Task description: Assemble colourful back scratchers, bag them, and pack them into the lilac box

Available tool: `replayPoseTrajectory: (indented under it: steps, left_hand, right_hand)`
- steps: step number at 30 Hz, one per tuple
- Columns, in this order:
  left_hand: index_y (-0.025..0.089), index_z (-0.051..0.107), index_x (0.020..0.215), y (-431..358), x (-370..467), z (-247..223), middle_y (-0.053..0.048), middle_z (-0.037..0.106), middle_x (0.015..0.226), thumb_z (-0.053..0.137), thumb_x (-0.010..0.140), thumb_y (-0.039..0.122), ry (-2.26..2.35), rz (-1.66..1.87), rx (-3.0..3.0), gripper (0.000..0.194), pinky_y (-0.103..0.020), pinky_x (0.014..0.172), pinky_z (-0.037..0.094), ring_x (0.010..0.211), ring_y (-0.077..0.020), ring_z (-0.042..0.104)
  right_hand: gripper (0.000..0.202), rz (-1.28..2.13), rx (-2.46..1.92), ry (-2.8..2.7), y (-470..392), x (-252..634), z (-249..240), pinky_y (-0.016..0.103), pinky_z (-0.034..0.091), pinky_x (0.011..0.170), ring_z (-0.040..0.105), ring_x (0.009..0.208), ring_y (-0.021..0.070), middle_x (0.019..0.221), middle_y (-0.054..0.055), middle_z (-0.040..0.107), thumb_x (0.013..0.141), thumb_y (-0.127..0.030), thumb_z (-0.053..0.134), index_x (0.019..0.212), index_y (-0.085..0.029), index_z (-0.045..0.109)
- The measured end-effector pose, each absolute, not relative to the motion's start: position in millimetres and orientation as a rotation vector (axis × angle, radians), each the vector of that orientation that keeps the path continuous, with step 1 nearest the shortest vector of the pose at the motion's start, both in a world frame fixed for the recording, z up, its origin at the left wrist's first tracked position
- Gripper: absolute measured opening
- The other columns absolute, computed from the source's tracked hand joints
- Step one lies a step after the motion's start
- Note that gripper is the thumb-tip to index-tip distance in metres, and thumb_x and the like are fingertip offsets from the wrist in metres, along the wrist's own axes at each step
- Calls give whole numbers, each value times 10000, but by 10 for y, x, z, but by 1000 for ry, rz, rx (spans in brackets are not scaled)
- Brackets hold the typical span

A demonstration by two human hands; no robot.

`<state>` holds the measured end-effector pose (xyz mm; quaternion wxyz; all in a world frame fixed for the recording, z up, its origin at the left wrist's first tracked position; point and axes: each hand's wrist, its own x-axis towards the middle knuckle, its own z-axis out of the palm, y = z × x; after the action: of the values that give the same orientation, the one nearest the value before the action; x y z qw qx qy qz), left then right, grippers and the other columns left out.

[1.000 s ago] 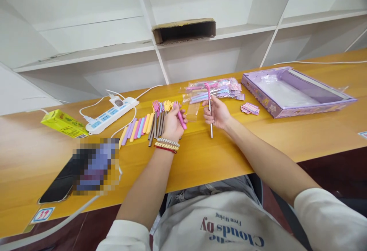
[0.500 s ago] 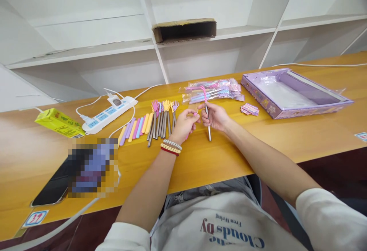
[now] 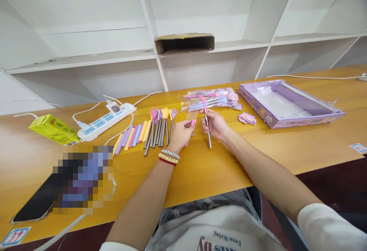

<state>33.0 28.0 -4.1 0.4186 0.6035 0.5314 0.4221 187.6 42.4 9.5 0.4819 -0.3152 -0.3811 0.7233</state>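
My right hand is closed around a metal rod with a curved pink head, held nearly upright. Just to its left, my left hand grips a pink handle, partly hidden by the fingers. The two pieces are apart. Left of my left hand lie metal rods with pink, yellow and purple hand-shaped heads. Beside them is a row of coloured handles. Plastic-wrapped pieces lie beyond my hands.
A purple box and small pink cards are at the right. On the left are a power strip with cables, a yellow-green carton and a dark phone. A cardboard box sits on the shelf behind.
My left hand has moved slightly away from the rod, and more of the pink handle shows in it. My right hand still holds the rod. The view has shifted a little.
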Motion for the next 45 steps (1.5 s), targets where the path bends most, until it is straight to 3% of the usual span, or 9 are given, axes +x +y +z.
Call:
replayPoseTrajectory:
  steps: [5, 11, 18, 20, 25, 30, 34, 42, 45]
  left_hand:
    - [177, 672, 796, 206, 343, -78, -62, 660, 725, 548, 755, 266, 1567, 844, 2092, 158, -285, 676, 442, 677, -177, 605]
    - [167, 631, 824, 171, 413, -147, -117, 637, 840, 480, 800, 281, 1781, 636, 2368, 191, -312, 727, 424, 801, -221, 606]
    - [162, 626, 888, 259, 339, -92, -94, 635, 845, 540, 752, 284, 1706, 919, 2162, 203, -319, 788, 419, 820, -207, 588]
    - [165, 612, 906, 317, 269, -17, -73, 633, 842, 530, 754, 289, 1704, 1209, 1869, 212, -301, 761, 428, 778, -178, 582]
    - [172, 524, 963, 462, 70, 120, -31, 607, 778, 426, 818, 449, 1277, 1672, 1129, 328, -214, 485, 393, 521, -91, 510]
    - [136, 554, 904, 450, 5, 142, -36, 604, 677, 467, 796, 499, 1072, 1430, 1155, 389, -190, 401, 303, 423, -67, 457]
    - [114, 587, 850, 369, 51, 171, -44, 607, 648, 533, 772, 437, 921, 1143, 1270, 336, -208, 451, 345, 452, -78, 476]
    - [114, 600, 754, 280, 163, 214, -21, 563, 612, 538, 727, 272, 889, 1155, 1316, 171, -206, 453, 299, 483, -72, 438]
    - [126, 581, 753, 327, 178, 196, -13, 545, 607, 518, 740, 330, 934, 1267, 1214, 214, -204, 443, 288, 461, -66, 418]
  right_hand:
    - [275, 1889, -673, -848, 457, 1950, 123, 189, 225, 354, 340, 359, 76, 542, -41, 489, 780, -474, 442, 780, -200, 469]
    - [228, 1839, -748, -935, 458, 1989, 154, 177, 190, 339, 309, 338, 58, 506, -40, 485, 771, -401, 526, 813, -177, 521]
    - [181, 1832, -887, -1071, 449, 1965, 125, 186, 248, 276, 424, 326, 89, 498, -26, 531, 759, -327, 553, 830, -163, 522]
    - [169, 1828, -904, -1171, 443, 1972, 116, 178, 248, 255, 454, 327, 90, 520, -14, 558, 753, -303, 566, 819, -153, 525]
    - [290, 1973, -916, -1619, 349, 1984, 117, 162, 318, 274, 525, 368, 99, 569, 3, 605, 769, -367, 589, 948, -140, 574]
    - [376, 1959, -859, -1966, 271, 1958, 147, 145, 243, 285, 390, 306, 31, 569, -2, 602, 809, -421, 542, 1039, -131, 609]
    - [406, 1829, -849, -2047, 287, 1930, 149, 158, 197, 288, 291, 290, 14, 504, -32, 550, 793, -443, 559, 1024, -115, 624]
    - [461, 1777, -904, -2037, 245, 1885, 119, 159, 181, 284, 276, 286, 26, 436, -67, 469, 782, -510, 548, 1055, -144, 607]
    - [431, 1823, -915, -1967, 266, 1917, 115, 159, 171, 279, 263, 278, 25, 432, -60, 474, 794, -508, 531, 984, -129, 613]
